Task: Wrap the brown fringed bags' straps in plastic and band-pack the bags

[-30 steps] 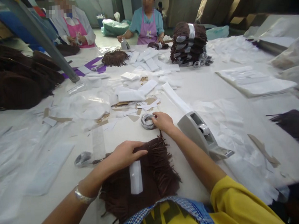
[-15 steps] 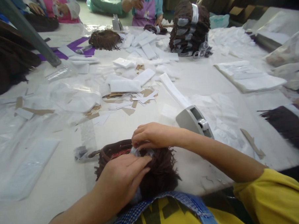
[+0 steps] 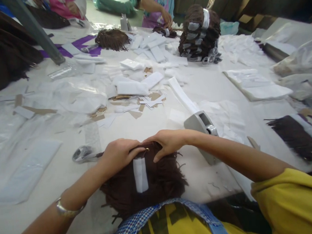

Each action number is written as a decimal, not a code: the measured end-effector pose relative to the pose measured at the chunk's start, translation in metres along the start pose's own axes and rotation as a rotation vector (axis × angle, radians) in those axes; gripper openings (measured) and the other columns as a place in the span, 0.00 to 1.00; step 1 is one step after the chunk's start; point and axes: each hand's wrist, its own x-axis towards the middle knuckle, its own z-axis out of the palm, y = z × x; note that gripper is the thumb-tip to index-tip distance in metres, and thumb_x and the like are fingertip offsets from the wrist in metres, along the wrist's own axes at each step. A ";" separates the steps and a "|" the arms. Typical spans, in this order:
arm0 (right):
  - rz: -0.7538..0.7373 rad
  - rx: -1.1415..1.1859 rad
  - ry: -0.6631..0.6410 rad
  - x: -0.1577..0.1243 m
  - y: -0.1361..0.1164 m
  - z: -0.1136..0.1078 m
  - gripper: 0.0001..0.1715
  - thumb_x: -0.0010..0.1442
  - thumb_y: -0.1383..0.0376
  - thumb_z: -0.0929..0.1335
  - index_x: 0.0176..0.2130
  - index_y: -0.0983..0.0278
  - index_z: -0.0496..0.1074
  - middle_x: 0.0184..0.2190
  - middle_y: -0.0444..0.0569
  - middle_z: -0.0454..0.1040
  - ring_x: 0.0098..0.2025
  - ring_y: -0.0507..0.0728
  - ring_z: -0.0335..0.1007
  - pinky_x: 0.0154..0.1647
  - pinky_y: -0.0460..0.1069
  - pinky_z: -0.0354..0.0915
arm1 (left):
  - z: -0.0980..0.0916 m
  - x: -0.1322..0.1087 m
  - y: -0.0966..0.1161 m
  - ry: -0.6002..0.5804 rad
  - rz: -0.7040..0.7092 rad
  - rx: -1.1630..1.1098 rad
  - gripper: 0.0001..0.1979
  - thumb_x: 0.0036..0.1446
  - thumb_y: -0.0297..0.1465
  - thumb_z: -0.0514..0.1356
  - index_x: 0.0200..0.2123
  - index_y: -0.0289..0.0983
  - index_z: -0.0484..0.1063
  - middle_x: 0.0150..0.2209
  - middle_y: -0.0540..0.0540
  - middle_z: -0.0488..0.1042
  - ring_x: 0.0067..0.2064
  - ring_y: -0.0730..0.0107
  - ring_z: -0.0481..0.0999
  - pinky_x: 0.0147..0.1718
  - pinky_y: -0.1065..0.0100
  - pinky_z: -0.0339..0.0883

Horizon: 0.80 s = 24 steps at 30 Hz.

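A brown fringed bag (image 3: 158,180) lies at the near edge of the white table (image 3: 151,124), with a white paper band (image 3: 140,174) wrapped over its middle. My left hand (image 3: 120,153) grips the bag's far top edge with fingers curled. My right hand (image 3: 167,141) presses on the same edge just to the right, fingers bent over the fringe. The two hands almost touch above the band.
A grey tape dispenser (image 3: 201,123) stands right of my hands; a small tape roll (image 3: 81,153) lies left. White paper pieces (image 3: 131,88) and cardboard scraps litter the middle. A stack of banded brown bags (image 3: 199,34) stands far back, where other people work. Another brown bag (image 3: 293,135) lies right.
The bag now lies flat with the white band facing up. Both hands have moved to its far edge; the right hand no longer pinches the grey strap it brought over.
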 end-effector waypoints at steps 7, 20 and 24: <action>-0.016 0.134 -0.038 0.020 0.019 0.004 0.21 0.53 0.66 0.75 0.48 0.66 0.76 0.35 0.46 0.80 0.35 0.54 0.74 0.37 0.46 0.67 | 0.019 0.007 0.004 0.096 -0.043 0.142 0.14 0.65 0.41 0.55 0.44 0.41 0.77 0.38 0.45 0.81 0.37 0.59 0.79 0.36 0.63 0.70; -0.351 -0.211 0.847 -0.099 -0.030 0.139 0.26 0.58 0.57 0.73 0.54 0.59 0.71 0.48 0.51 0.77 0.53 0.59 0.72 0.59 0.57 0.66 | 0.045 -0.133 0.063 0.208 0.308 -0.026 0.26 0.61 0.33 0.62 0.62 0.39 0.64 0.60 0.39 0.69 0.63 0.52 0.66 0.61 0.49 0.62; -0.070 -0.336 1.002 -0.104 -0.025 0.196 0.26 0.59 0.66 0.71 0.57 0.58 0.68 0.49 0.53 0.74 0.52 0.62 0.70 0.55 0.58 0.69 | 0.076 -0.160 0.068 0.434 0.006 0.137 0.31 0.59 0.23 0.60 0.64 0.49 0.61 0.58 0.41 0.69 0.59 0.52 0.69 0.57 0.50 0.66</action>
